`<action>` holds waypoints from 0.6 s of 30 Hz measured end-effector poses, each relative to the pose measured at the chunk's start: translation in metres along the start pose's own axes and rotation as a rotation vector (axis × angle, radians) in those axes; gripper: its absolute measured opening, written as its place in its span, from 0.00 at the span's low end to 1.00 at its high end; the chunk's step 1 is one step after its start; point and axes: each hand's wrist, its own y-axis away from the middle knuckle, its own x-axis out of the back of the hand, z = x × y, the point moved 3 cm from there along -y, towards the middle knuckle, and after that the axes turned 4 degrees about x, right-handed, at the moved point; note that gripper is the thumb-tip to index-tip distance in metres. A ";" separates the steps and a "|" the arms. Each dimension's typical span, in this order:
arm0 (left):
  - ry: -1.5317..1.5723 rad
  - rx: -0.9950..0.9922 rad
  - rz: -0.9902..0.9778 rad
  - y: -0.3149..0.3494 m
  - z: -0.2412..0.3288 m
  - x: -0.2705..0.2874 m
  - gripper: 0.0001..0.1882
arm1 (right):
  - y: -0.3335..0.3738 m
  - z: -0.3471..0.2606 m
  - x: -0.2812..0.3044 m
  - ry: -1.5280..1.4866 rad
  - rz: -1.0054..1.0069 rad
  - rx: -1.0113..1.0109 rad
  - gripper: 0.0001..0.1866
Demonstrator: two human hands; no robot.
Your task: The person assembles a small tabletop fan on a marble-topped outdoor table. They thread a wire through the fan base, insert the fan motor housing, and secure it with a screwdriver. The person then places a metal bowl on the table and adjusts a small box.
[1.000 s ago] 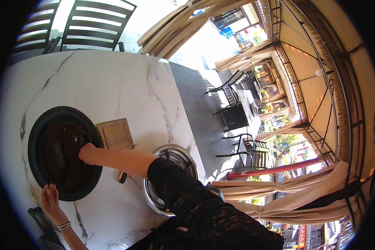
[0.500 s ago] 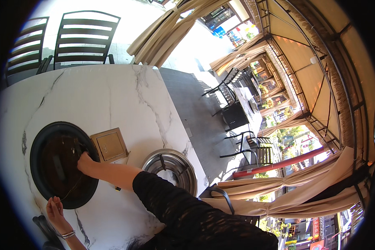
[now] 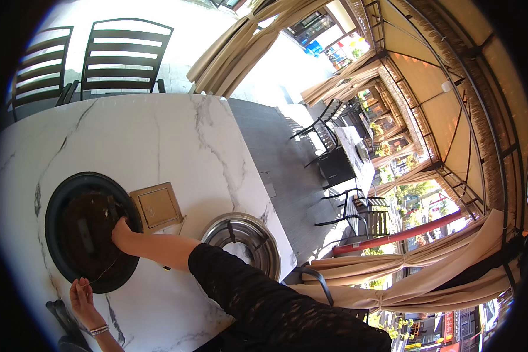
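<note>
My left hand (image 3: 82, 298) is closed in a pinch at the near edge of a round black pan (image 3: 57, 246). Between its fingertips is one end of a thin brownish strand (image 3: 107, 270), like wire or string, which runs over the pan toward my right wrist. Inside the pan, near its right side, my right hand (image 3: 121, 231) reaches down over the dark brown surface. Its fingers are mostly hidden, and what they hold, if anything, cannot be made out. Small pale bits lie just beyond these fingers.
A gold-coloured square plate (image 3: 157, 206) lies right of the pan on the white marbled table (image 3: 176, 146). Farther right is a round steel burner bowl (image 3: 208, 232), partly behind my right sleeve. Slatted chairs (image 3: 123, 58) stand at the far side; a dark chair (image 3: 67, 328) is at near left.
The view has shifted slightly, so the table sits a little lower and farther right. My right hand has moved very little, and my left still pinches the strand.
</note>
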 end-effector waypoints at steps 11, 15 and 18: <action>0.035 -0.011 0.049 -0.012 0.006 -0.005 0.16 | 0.000 0.000 -0.003 -0.103 0.108 -0.046 0.13; 0.015 0.007 0.076 -0.017 0.006 -0.002 0.17 | -0.004 -0.004 0.002 -0.121 0.157 -0.076 0.12; 0.038 -0.005 0.028 -0.026 0.008 0.001 0.15 | -0.007 0.000 0.001 -0.139 0.143 -0.097 0.12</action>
